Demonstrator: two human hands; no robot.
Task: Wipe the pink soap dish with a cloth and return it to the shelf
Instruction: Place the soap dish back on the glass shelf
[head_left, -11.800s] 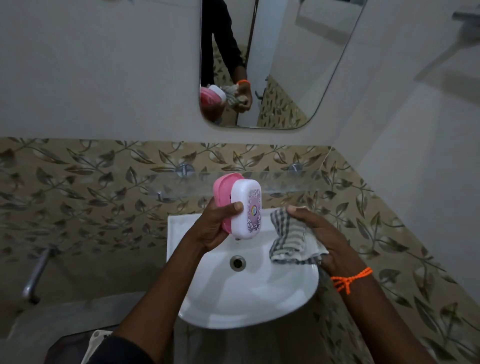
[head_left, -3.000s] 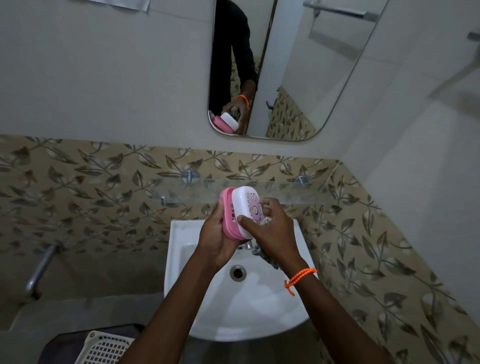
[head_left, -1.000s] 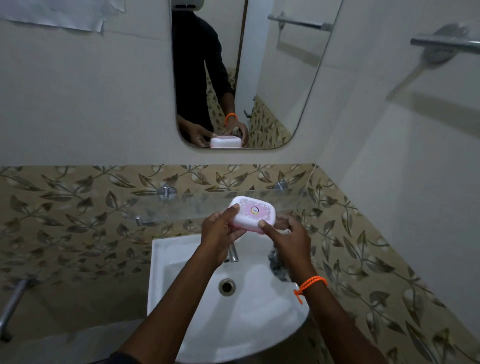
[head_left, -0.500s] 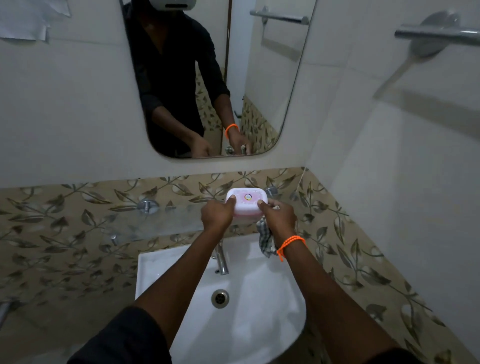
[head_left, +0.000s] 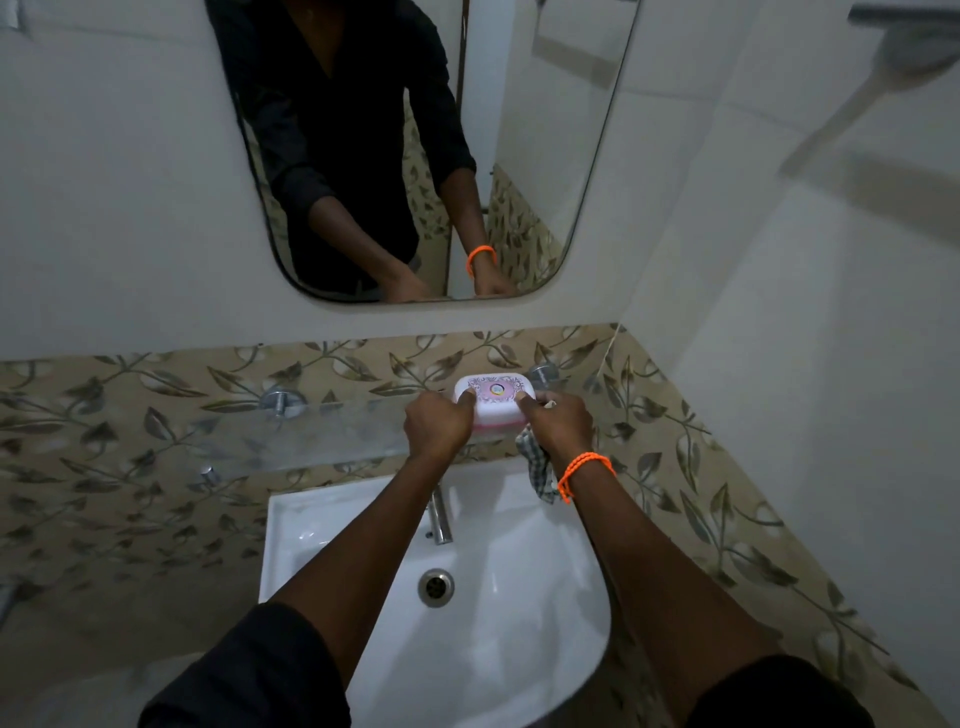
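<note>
You have the pink soap dish (head_left: 493, 402) at twelve o'clock from your hands, out at full reach over the glass shelf (head_left: 322, 436), with the leaf-patterned tile band right behind it. Its long axis runs nine to three, parallel to the shelf's front edge and to the wall. Your left hand (head_left: 438, 427) grips its nine o'clock end, fingers curled, thumb laid on the white lid. Your right hand (head_left: 558, 422) grips the three o'clock end the same way, and it also has the checked cloth (head_left: 535, 462) bunched in its palm, the loose tail hanging toward six o'clock over the basin (head_left: 519, 649). Both hands sit level with each other, neither nearer than the other.

You cannot tell from here whether the dish's base is touching the glass or just above it; your knuckles hide the underside. The move, as I judge it, is straight down and a little toward twelve, then let go without the cloth snagging the dish.

Count: one soap dish, lid closed; one cloth; one shelf on two chrome mounts; one basin; one tap (head_left: 440, 514); one mirror (head_left: 545, 156); two hands, both occupied.
</note>
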